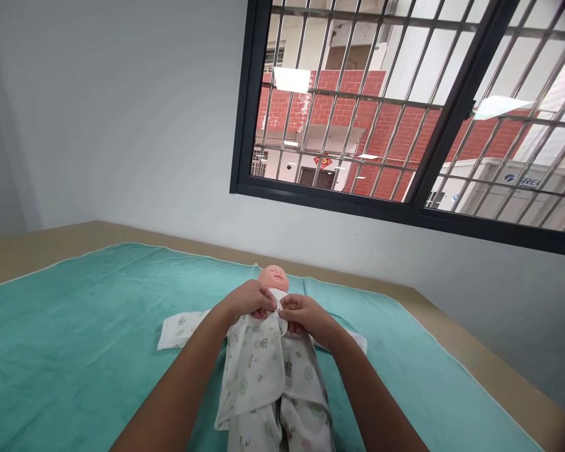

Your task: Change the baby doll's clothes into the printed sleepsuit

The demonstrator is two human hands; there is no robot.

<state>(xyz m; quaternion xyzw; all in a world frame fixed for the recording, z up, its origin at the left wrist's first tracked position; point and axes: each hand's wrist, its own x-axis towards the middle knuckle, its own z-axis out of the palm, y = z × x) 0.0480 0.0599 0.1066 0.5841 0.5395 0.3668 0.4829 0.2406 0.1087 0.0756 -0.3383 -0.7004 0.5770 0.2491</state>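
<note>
A baby doll (274,276) lies on its back, its head toward the wall. It wears a white printed baby jacket (258,367) with matching trousers (306,428) below. The jacket's sleeves (181,329) spread out to both sides. At the chest, just below the neck, my left hand (253,299) pinches the jacket's front edge. My right hand (308,319) grips the same opening from the other side, its fingertips almost touching the left ones. Whatever small fastening lies between the fingertips is too small to make out. The lower front of the jacket overlaps loosely.
A teal cloth (98,339) covers most of the tan tabletop (456,314) under the doll. Behind the table rises a pale wall (136,125), with a dark-framed, barred window (320,196) at the upper right.
</note>
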